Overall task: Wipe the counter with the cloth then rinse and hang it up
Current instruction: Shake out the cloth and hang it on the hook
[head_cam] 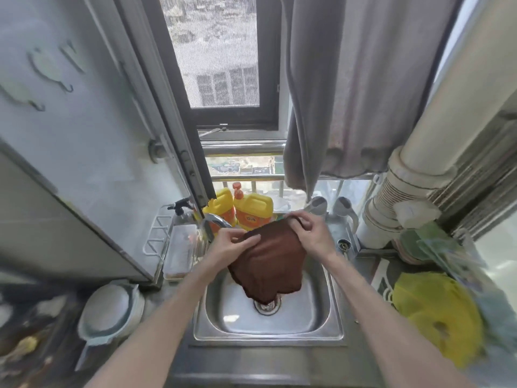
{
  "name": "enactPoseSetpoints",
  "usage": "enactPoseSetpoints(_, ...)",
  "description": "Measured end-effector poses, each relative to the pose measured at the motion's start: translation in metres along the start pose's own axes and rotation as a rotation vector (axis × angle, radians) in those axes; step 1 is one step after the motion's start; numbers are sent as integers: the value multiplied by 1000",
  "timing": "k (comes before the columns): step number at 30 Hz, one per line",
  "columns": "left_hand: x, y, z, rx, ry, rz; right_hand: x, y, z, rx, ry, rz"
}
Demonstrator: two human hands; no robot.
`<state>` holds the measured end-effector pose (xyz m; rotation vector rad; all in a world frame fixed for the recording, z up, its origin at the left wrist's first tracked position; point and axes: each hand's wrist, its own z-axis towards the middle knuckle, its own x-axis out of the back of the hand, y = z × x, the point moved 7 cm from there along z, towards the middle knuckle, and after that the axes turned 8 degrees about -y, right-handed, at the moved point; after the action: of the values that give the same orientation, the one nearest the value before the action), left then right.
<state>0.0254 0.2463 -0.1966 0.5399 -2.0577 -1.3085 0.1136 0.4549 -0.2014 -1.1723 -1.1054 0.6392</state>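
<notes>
A dark brown cloth [268, 264] hangs spread out above the steel sink [333, 317], its lower edge just over the drain [267, 306]. My left hand [232, 243] pinches the cloth's top left corner. My right hand [309, 229] pinches its top right corner, a little higher and farther back. The tap [214, 224] stands just behind my left hand; no running water is visible. Wall hooks [60, 77] are stuck on the panel at the upper left.
Two yellow detergent jugs [253, 212] stand behind the sink. A white wire rack [156, 233] and a clear lidded box [180, 250] sit to the left, a round lidded bowl [109, 312] at front left. A yellow plastic item [436, 312] lies right. A grey curtain [355, 88] hangs above.
</notes>
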Motion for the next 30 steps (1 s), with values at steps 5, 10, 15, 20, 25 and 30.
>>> enactPoseSetpoints(5, 15, 24, -16, 25, 23, -233, 19, -22, -1, 10, 21, -64)
enactPoseSetpoints(10, 6, 45, -32, -96, -166, -487, 28, -33, -3, -93, 30, 109)
enactPoseSetpoints(15, 27, 54, -38, -150, 58, -205, 32, -41, -3, -179, -55, 212)
enactPoseSetpoints(20, 52, 68, -51, -205, 224, -258, 37, -73, -18, -106, -130, 87)
enactPoseSetpoints(25, 58, 99, -71, -308, 247, -265, 13, -55, -31, -145, -396, 322)
enactPoseSetpoints(30, 43, 138, -70, -330, 195, -181, -41, -36, -64, -330, -491, 572)
